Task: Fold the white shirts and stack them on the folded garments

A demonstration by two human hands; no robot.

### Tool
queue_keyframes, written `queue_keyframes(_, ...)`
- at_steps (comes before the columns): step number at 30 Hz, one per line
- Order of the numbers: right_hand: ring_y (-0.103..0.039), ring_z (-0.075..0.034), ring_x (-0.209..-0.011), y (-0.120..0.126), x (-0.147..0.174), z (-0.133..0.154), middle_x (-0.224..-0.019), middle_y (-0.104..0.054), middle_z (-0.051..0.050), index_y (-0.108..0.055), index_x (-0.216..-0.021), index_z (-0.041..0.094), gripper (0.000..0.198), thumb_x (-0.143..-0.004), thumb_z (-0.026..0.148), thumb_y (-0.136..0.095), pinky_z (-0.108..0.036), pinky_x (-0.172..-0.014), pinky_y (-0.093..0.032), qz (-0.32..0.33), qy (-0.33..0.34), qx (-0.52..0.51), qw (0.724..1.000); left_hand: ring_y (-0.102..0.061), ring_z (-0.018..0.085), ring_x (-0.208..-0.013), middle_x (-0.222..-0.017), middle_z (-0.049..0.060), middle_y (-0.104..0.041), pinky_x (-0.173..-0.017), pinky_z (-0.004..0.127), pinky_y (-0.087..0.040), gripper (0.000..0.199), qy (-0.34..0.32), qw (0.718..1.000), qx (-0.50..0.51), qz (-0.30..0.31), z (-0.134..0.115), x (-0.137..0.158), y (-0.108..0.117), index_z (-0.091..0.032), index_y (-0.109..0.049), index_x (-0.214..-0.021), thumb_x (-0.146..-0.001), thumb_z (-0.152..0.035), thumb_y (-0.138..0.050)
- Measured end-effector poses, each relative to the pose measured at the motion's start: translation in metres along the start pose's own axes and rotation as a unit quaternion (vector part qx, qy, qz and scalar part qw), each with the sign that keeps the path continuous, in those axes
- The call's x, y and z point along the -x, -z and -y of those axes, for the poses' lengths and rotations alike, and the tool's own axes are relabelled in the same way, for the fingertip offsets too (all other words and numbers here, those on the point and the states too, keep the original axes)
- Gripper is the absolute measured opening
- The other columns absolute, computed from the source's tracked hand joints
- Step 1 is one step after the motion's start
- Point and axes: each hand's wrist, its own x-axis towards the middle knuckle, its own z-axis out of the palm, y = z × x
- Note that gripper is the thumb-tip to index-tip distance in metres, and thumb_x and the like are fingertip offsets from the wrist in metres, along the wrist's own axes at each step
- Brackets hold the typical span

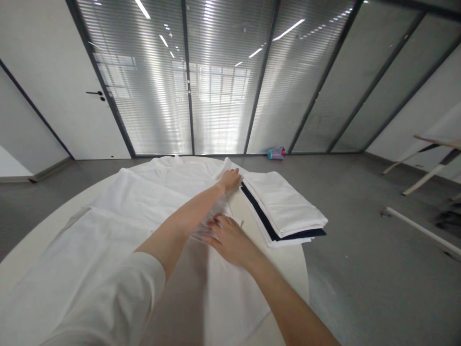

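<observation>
The left hand (230,180) reaches farther out, its fingers curled down at the right-hand edge of a spread white cloth (137,197); whether they pinch the fabric, I cannot tell. The right hand (230,238) lies nearer the body, palm down, its thumb set apart from its fingers and the fingertips on creased fabric; here too I cannot tell whether any of it is gripped. The left forearm slants across the cloth from a white sleeve (122,288), while the right forearm comes in bare from the lower right.

The cloth covers much of a pale round table (293,269), wrinkled toward the far edge and flatter on the near left. Just beside the hands, on the table's right side, sits a folded stack: a white piece (288,199) on top, a navy piece (264,218) under it, and white fabric (273,243) lowest.

Beyond, on the grey floor (360,269), a striped bin (276,154) stands near a glass partition with blinds (219,129). A white door (72,110) with a black handle (95,93) is at left
</observation>
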Motion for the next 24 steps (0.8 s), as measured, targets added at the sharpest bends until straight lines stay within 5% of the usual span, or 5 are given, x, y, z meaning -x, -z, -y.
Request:
queue_keyframes(4,-0.055,-0.029,-0.122,-0.001,0.0,-0.001,-0.124,-0.062,-0.013,-0.066,-0.121,0.022,0.037,-0.101,0.049,-0.051,-0.045,-0.104,-0.044,-0.008,-0.023,-0.071,0.997,-0.063,0.029,-0.11,-0.112,0.018,-0.065,-0.098,0.04,-0.045,0.017,0.087,0.988,0.101,-0.074,0.002,-0.004,0.002,-0.012,-0.071,-0.092,-0.088,-0.008,-0.055)
queue_keyframes(7,-0.052,-0.03,-0.128,0.0,-0.001,-0.003,-0.129,-0.06,-0.014,-0.064,-0.124,0.02,0.038,-0.101,0.047,-0.05,-0.047,-0.107,-0.042,-0.005,-0.028,-0.093,0.995,-0.064,0.029,-0.106,-0.102,0.016,-0.067,-0.096,0.04,-0.046,0.015,0.167,0.953,0.202,-0.152,0.011,-0.004,0.008,-0.014,-0.068,-0.085,-0.088,-0.009,-0.054)
queue_keyframes(14,-0.055,-0.026,-0.129,-0.008,-0.009,-0.017,-0.138,-0.057,-0.014,-0.057,-0.137,0.019,0.044,-0.099,0.04,-0.052,-0.043,-0.112,-0.04,-0.083,-0.09,-0.203,0.972,-0.066,0.015,-0.075,-0.079,0.005,-0.062,-0.074,0.031,-0.057,0.01,0.289,0.793,0.463,-0.271,0.042,0.03,0.032,-0.014,-0.058,-0.092,-0.092,-0.015,-0.048)
queue_keyframes(19,-0.059,-0.025,-0.125,-0.027,-0.033,-0.035,-0.141,-0.058,-0.013,-0.054,-0.14,0.023,0.053,-0.095,0.05,-0.053,-0.041,-0.104,-0.049,-0.166,-0.162,-0.346,0.909,-0.066,0.012,-0.071,-0.071,0.0,-0.059,-0.075,0.03,-0.059,0.004,0.301,0.706,0.574,-0.286,0.058,0.082,0.045,-0.016,-0.054,-0.087,-0.09,-0.018,-0.056)
queue_keyframes(24,-0.065,-0.022,-0.116,-0.039,-0.107,-0.068,-0.129,-0.066,-0.012,-0.044,-0.148,0.026,0.06,-0.096,0.056,-0.045,-0.037,-0.097,-0.053,-0.203,-0.261,-0.397,0.856,-0.066,0.012,-0.064,-0.068,0.001,-0.061,-0.07,0.03,-0.058,0.015,0.315,0.681,0.612,-0.25,0.063,0.119,0.046,-0.015,-0.054,-0.08,-0.084,-0.015,-0.069)
